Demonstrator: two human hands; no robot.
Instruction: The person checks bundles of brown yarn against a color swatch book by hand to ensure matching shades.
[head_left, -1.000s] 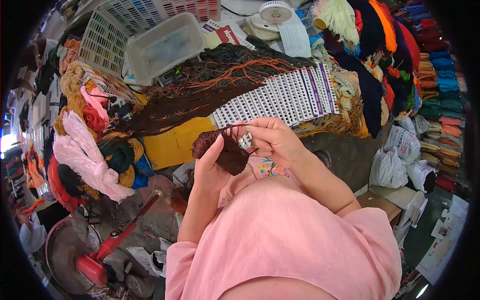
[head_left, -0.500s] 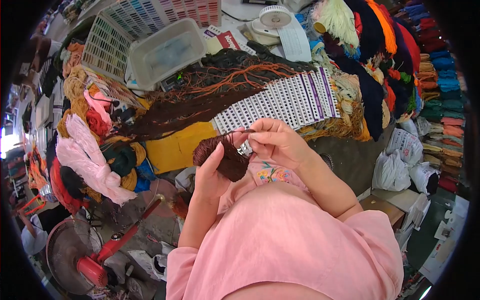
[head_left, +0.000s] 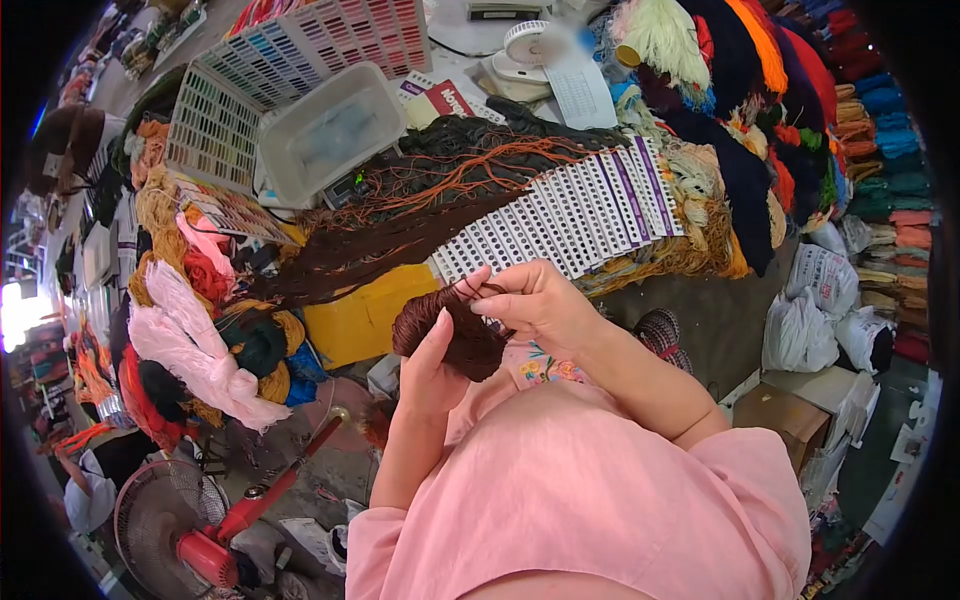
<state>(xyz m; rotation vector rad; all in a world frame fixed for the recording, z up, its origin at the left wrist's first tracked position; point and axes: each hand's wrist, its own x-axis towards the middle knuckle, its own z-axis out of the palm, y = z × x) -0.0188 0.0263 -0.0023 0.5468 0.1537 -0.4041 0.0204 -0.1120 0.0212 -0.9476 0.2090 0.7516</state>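
Note:
A bundle of dark brown thread (head_left: 450,335) is in front of my chest. My left hand (head_left: 437,365) grips it, thumb over the front and fingers behind. At the top of the bundle, my right hand (head_left: 530,307) pinches some brown strands between thumb and fingers. Just beyond my hands lies a fanned row of white cards (head_left: 560,215) with dark round holes or dots. Long dark brown thread (head_left: 370,235) is spread on the table to the left of the cards.
A clear plastic bin (head_left: 330,130) stands before a colour-sample board (head_left: 215,125). Heaped skeins include a pale pink one (head_left: 195,345) at left and navy ones (head_left: 735,190) at right. A red fan (head_left: 205,550) is low on the left. White bags (head_left: 800,325) sit on the right.
My right hand has come down and closer to the left hand, drawing in the strands it pinches. The brown bundle stays in my left hand. The whole view has shifted slightly.

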